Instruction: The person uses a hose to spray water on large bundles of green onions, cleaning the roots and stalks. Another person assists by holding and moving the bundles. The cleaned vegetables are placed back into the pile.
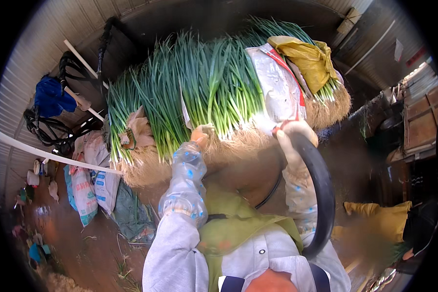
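A long row of scallions (200, 80) lies before me, green leaves pointing away and brown fibrous roots (237, 146) towards me. My left hand (200, 135), gloved and in a clear spotted sleeve cover, is closed at the base of a paler scallion (212, 85) at the row's near edge. In my right hand (295, 135), also gloved, is a thick black hose (323, 193) with a red fitting (277, 129) at its end. White spray (263, 122) leaves it towards the white stalks and roots. A whitish plastic sheet (273, 80) with a red edge covers scallions just beyond it.
A yellow sack (306, 62) covers scallions at the right end. Filled bags (85, 189) and a dark green sack (133, 211) stand at left, beneath a white pipe (54, 155). Black cables (40, 127) hang by the wall. Another yellow sack (387, 219) lies at right on wet ground.
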`<state>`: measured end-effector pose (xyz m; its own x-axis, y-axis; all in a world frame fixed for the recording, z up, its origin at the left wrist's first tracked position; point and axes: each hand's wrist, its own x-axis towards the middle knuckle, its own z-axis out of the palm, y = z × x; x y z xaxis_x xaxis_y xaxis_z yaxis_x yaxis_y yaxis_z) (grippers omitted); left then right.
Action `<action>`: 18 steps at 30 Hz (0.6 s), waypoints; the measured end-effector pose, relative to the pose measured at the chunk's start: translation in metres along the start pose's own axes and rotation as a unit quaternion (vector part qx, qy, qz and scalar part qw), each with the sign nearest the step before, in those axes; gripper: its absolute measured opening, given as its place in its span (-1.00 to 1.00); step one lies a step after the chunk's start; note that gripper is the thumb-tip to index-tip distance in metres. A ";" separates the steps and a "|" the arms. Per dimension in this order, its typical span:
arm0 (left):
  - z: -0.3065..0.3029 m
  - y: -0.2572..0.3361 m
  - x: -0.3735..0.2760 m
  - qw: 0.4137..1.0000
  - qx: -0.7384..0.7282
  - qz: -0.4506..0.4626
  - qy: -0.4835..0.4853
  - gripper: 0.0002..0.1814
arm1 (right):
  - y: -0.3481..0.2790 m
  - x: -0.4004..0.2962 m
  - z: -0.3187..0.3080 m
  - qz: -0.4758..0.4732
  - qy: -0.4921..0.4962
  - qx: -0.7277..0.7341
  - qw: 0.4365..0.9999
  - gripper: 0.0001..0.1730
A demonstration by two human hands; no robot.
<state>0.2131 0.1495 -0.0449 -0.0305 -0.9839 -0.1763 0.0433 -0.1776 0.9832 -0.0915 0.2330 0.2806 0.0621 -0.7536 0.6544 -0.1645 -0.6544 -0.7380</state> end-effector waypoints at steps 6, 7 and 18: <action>-0.002 0.058 -0.045 0.944 0.158 -0.006 0.290 -0.56 | 0.015 -0.002 0.001 0.025 -0.010 0.026 0.999 -0.80; -0.018 0.056 -0.047 0.925 0.189 -0.020 0.329 -0.50 | 0.022 0.005 0.002 0.019 -0.018 -0.041 0.999 -0.80; -0.057 0.048 0.050 0.883 0.421 -0.104 0.180 -0.55 | 0.006 -0.005 0.055 0.028 -0.060 0.157 0.985 -0.80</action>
<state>0.2710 0.0901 -0.0095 0.3761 -0.9022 -0.2113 -0.6885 -0.4247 0.5878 -0.0388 0.2297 0.2636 0.1797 -0.7793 0.6003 0.1412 -0.5835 -0.7997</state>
